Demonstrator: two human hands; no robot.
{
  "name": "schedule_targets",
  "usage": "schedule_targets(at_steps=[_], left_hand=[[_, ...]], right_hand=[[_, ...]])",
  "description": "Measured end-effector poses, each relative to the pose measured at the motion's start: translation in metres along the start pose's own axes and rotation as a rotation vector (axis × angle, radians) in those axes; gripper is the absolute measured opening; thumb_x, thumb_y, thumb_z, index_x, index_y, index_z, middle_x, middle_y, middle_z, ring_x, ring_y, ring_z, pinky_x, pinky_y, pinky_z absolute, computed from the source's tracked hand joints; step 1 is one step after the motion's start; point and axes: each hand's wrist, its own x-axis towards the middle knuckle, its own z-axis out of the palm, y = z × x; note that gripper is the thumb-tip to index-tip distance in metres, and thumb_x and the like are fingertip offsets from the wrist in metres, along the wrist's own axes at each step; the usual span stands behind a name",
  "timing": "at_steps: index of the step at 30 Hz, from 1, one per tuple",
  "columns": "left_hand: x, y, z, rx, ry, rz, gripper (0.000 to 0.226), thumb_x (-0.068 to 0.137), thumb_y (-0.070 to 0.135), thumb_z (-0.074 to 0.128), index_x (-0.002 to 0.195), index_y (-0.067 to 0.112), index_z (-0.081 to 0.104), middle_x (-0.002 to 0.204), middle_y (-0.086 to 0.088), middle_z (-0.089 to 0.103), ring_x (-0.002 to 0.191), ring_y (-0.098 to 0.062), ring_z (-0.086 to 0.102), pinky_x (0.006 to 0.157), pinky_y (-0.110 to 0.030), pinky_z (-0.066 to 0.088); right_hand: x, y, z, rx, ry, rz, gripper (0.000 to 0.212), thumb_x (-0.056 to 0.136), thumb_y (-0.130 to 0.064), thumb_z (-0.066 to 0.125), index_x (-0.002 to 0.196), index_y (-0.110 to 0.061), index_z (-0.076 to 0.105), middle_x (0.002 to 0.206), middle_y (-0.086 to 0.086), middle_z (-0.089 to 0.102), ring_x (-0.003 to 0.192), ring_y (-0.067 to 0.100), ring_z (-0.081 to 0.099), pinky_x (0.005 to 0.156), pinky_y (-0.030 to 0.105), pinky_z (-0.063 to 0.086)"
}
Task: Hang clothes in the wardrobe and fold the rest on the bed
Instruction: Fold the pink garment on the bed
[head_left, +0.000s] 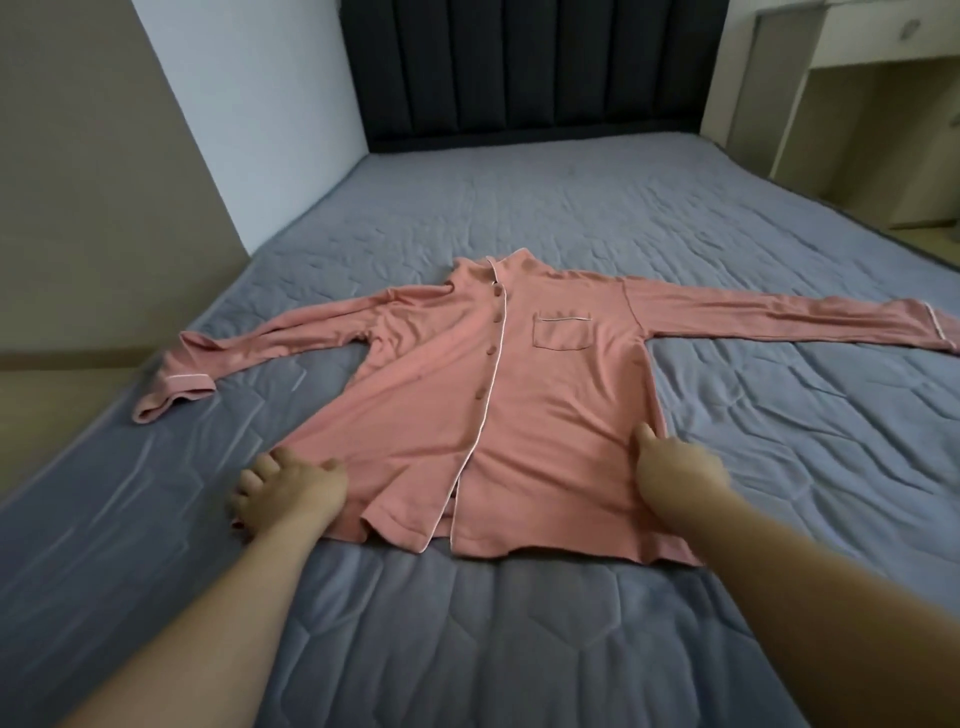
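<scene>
- Pink button-front pyjama shirt (524, 415) lies flat on the grey quilted bed (519, 623); left hand (291, 493), fingers curled, grips its hem edge.
- Right hand (675, 478) presses the opposite side; whether it pinches cloth, I cannot tell.
- Uneven pulling could bunch the soft fabric between the hands, skewing the fold.

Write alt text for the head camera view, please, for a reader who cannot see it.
A pink long-sleeved button-up pyjama shirt lies flat, sleeves spread, on a grey-blue quilted bed. The left hand and right hand rest on its lower side edges.

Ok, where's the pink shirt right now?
In the head view, the pink shirt lies spread flat mid-bed, sleeves out, with the left hand and right hand at its lower sides.
</scene>
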Motion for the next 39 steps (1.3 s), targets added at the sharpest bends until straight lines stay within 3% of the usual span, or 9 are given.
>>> schedule_targets(at_steps=[6,9,13,20,23,25,29,36,39], left_hand=[[0.022,-0.006,-0.013,-0.361,-0.156,-0.027,0.054,0.088,0.026,0.053,0.131,-0.002,0.038,0.135,-0.027,0.048,0.117,-0.042,0.052,0.095,-0.043,0.043],[0.037,-0.012,-0.019,-0.563,-0.249,-0.050,0.061,0.082,0.030,0.058,0.132,-0.001,0.040,0.127,-0.023,0.055,0.108,-0.040,0.057,0.090,-0.044,0.051],[0.055,-0.024,-0.020,-0.871,-0.459,-0.066,0.049,0.085,0.025,0.063,0.126,0.000,0.054,0.114,-0.020,0.065,0.100,-0.033,0.065,0.090,-0.045,0.053],[0.053,-0.024,-0.024,-0.813,-0.372,0.079,0.032,0.086,0.010,0.063,0.113,-0.007,0.062,0.096,-0.022,0.067,0.079,-0.029,0.064,0.061,-0.029,0.045],[0.044,-0.038,-0.036,-0.330,-0.402,0.196,0.043,0.089,0.027,0.059,0.120,-0.003,0.058,0.115,-0.022,0.063,0.098,-0.033,0.063,0.071,-0.031,0.046],[0.038,-0.049,-0.045,0.129,-0.591,0.316,0.037,0.090,0.033,0.053,0.113,0.004,0.060,0.110,-0.017,0.065,0.101,-0.032,0.065,0.072,-0.029,0.047],[0.060,-0.049,-0.065,0.056,-0.927,0.140,0.037,0.084,0.047,0.061,0.091,0.011,0.056,0.080,-0.012,0.062,0.054,-0.024,0.063,0.051,-0.026,0.051],[0.176,-0.042,-0.062,-1.009,-0.384,-0.164,0.047,0.083,0.035,0.063,0.121,0.010,0.049,0.106,-0.016,0.062,0.081,-0.033,0.061,0.072,-0.043,0.054],[0.225,-0.076,-0.055,-0.757,0.112,-0.364,0.069,0.070,0.041,0.062,0.126,0.009,0.038,0.136,-0.023,0.039,0.121,-0.042,0.041,0.104,-0.052,0.036]], right_hand=[[-0.005,-0.043,-0.026,-0.601,0.099,-0.085,0.042,0.094,-0.026,0.035,0.133,-0.018,0.051,0.134,0.009,0.040,0.122,0.030,0.039,0.096,0.042,0.034],[-0.014,-0.115,-0.027,-0.220,-0.031,-0.329,0.036,0.091,-0.026,0.038,0.114,-0.010,0.061,0.119,0.013,0.055,0.111,0.034,0.053,0.088,0.036,0.043],[-0.020,-0.174,-0.026,0.570,-0.589,-0.031,0.028,0.089,-0.021,0.039,0.086,-0.002,0.058,0.066,0.015,0.055,0.051,0.027,0.056,0.048,0.027,0.048],[-0.017,-0.170,-0.010,1.284,-0.517,0.192,0.018,0.099,-0.012,0.044,0.084,-0.006,0.051,0.063,0.011,0.055,0.050,0.022,0.055,0.039,0.023,0.045],[-0.018,-0.159,-0.015,0.878,-0.608,0.137,0.027,0.100,-0.014,0.040,0.082,-0.002,0.055,0.056,0.012,0.059,0.043,0.022,0.057,0.037,0.020,0.041],[-0.021,-0.157,-0.025,0.263,-0.535,-0.056,0.029,0.098,-0.012,0.035,0.104,0.003,0.060,0.092,0.020,0.066,0.080,0.031,0.067,0.063,0.033,0.052],[-0.018,-0.186,-0.045,-0.322,-0.385,-0.239,0.027,0.091,-0.028,0.043,0.103,-0.015,0.062,0.106,0.005,0.063,0.099,0.026,0.062,0.081,0.034,0.051],[0.073,-0.288,-0.059,0.019,-0.152,-0.345,0.037,0.091,-0.029,0.048,0.121,-0.007,0.054,0.125,0.015,0.056,0.111,0.031,0.055,0.083,0.031,0.043],[0.123,-0.345,-0.063,0.285,-0.072,-0.349,0.033,0.092,-0.025,0.045,0.114,-0.004,0.057,0.119,0.020,0.058,0.107,0.034,0.056,0.078,0.030,0.040]])
